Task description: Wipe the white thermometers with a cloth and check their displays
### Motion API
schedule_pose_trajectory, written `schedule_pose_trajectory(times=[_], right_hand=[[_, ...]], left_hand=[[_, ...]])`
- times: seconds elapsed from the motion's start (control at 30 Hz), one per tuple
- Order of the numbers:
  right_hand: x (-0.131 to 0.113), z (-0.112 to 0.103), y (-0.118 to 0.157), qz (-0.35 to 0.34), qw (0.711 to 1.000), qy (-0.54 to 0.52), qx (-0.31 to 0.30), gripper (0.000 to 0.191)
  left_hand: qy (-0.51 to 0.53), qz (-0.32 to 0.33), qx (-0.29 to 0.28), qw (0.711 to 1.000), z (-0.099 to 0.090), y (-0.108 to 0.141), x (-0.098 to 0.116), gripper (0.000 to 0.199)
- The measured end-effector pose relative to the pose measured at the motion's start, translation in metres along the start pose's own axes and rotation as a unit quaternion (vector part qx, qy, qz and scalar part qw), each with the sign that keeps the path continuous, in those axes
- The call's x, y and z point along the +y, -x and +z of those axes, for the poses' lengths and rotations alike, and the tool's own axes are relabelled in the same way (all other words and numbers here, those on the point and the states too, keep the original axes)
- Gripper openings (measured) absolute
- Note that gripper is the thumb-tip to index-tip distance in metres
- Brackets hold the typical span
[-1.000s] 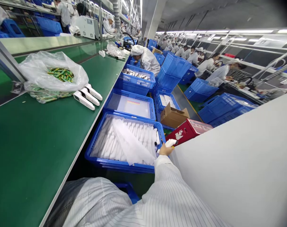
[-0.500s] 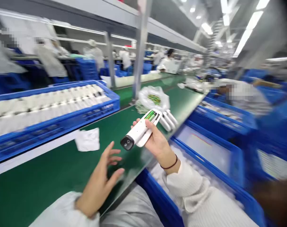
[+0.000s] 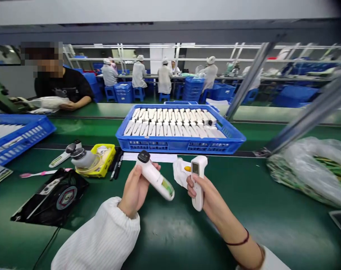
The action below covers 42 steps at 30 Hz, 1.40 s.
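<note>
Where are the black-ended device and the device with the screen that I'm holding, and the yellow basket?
Black-ended device (image 3: 155,176): head view, middle of its white body.
Device with the screen (image 3: 195,168): head view, on the screen.
Yellow basket (image 3: 107,163): head view, right side wall.

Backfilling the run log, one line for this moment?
left hand: holds black-tipped device, green section showing | right hand: holds screened device | ahead: blue crate of white parts

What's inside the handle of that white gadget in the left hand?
A green object, perhaps a battery, shows through an opening in the white gadget. Anything deeper inside it is covered and can't be seen.
</note>
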State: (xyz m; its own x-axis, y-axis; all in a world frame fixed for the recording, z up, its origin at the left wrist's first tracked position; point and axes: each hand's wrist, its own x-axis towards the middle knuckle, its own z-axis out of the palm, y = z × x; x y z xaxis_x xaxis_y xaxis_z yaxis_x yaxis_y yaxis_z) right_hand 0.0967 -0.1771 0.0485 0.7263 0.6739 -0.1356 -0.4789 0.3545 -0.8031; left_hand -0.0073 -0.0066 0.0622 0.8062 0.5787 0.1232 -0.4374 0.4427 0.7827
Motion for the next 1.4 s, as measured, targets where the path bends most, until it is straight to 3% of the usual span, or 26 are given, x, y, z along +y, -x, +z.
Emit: schedule_pose_trajectory(times=[0.17,0.27,0.43,0.63,1.0,1.27,1.33,1.4], right_hand=[[0.009,0.005,0.012,0.031,0.996,0.063,-0.048,0.032],[0.018,0.014,0.020,0.018,0.985,0.148,-0.089,0.034],[0.030,0.023,0.034,-0.023,0.972,0.218,-0.085,0.030],[0.029,0.021,0.047,0.010,0.961,0.246,-0.129,0.029],[0.027,0.027,0.045,0.012,0.968,0.213,-0.131,0.030],[0.032,0.027,0.043,0.049,0.967,0.199,-0.148,0.032],[0.032,0.026,0.041,0.027,0.961,0.222,-0.163,0.033],[0.030,0.020,0.035,-0.043,0.927,0.336,-0.163,0.035]], left_hand=[[0.080,-0.114,-0.036,0.990,0.004,0.009,0.002,0.045],[0.077,-0.127,-0.060,0.987,0.006,0.018,-0.002,0.047],[0.044,-0.131,-0.095,0.986,0.005,0.028,-0.005,0.039],[0.020,-0.239,-0.118,0.963,0.002,0.035,-0.003,0.056],[-0.001,-0.218,-0.105,0.970,0.006,0.038,-0.002,0.043],[-0.071,-0.214,-0.075,0.971,0.008,0.040,-0.005,0.048],[-0.078,-0.222,-0.062,0.970,0.007,0.038,-0.005,0.049],[-0.082,-0.213,-0.064,0.971,0.006,0.036,-0.004,0.048]])
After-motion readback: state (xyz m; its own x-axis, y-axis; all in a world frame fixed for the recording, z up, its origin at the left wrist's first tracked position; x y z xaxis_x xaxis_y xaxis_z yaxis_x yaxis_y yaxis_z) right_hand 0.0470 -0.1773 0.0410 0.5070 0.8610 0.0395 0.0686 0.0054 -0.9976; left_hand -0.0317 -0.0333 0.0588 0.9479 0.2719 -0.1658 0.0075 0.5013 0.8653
